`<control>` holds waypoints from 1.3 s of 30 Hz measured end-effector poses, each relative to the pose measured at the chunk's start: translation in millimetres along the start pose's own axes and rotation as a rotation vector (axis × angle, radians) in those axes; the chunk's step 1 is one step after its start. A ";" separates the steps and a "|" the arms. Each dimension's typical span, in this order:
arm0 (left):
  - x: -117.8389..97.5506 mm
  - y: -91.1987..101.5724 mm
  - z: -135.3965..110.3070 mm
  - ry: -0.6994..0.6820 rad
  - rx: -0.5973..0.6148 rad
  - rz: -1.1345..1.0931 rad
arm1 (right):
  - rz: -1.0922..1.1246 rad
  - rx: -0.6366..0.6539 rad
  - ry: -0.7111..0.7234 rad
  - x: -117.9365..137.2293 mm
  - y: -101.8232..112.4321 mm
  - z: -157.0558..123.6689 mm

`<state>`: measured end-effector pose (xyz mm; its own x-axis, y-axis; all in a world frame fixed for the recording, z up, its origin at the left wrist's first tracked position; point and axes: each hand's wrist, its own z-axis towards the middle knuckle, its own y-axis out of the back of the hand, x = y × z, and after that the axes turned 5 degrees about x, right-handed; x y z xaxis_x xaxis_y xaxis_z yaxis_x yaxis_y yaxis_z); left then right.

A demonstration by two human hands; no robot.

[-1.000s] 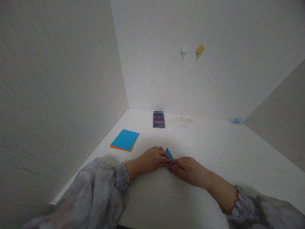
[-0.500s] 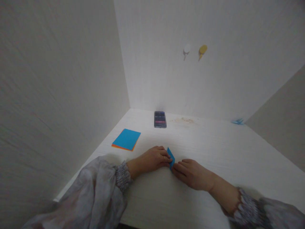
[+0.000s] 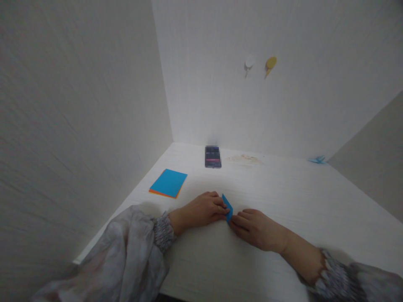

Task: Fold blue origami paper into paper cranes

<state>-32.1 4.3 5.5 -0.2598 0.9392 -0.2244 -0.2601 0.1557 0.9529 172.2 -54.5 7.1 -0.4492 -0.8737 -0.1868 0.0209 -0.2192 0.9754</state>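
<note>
Between my two hands, on the white table, is a small folded piece of blue origami paper (image 3: 229, 205). My left hand (image 3: 208, 208) has its fingers closed on the paper's left side, with a ring showing on one finger. The fingertips of my right hand (image 3: 256, 226) are bent together at the paper's lower right edge. My thumbs and part of the paper's lower end are hidden.
A stack of square paper (image 3: 169, 183), blue on top with orange edges below, lies on the table (image 3: 283, 193) to the left. A blurred dark phone-like object (image 3: 213, 157) stands at the back wall. A folded blue paper shape (image 3: 317, 160) lies in the far right corner. White (image 3: 249, 63) and yellow (image 3: 270, 63) hooks are on the wall.
Both hands and the folded paper keep nearly the same pose. The whole view has shifted slightly, with things appearing a little further right.
</note>
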 end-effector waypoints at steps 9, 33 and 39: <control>-1.0 0.9 -0.3 -0.013 0.002 0.006 | 0.022 0.025 0.039 -1.2 5.8 -2.8; -6.1 1.5 -1.4 0.047 0.009 0.041 | 0.339 0.030 -0.112 5.2 14.0 -7.6; -5.4 2.1 -0.8 0.082 -0.019 -0.073 | 0.364 0.044 -0.111 6.9 16.3 -4.8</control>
<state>-32.0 -0.8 8.5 -0.3142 0.8973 -0.3099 -0.2984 0.2165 0.9296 173.7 -66.1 21.1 -0.5131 -0.8382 0.1845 0.1595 0.1181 0.9801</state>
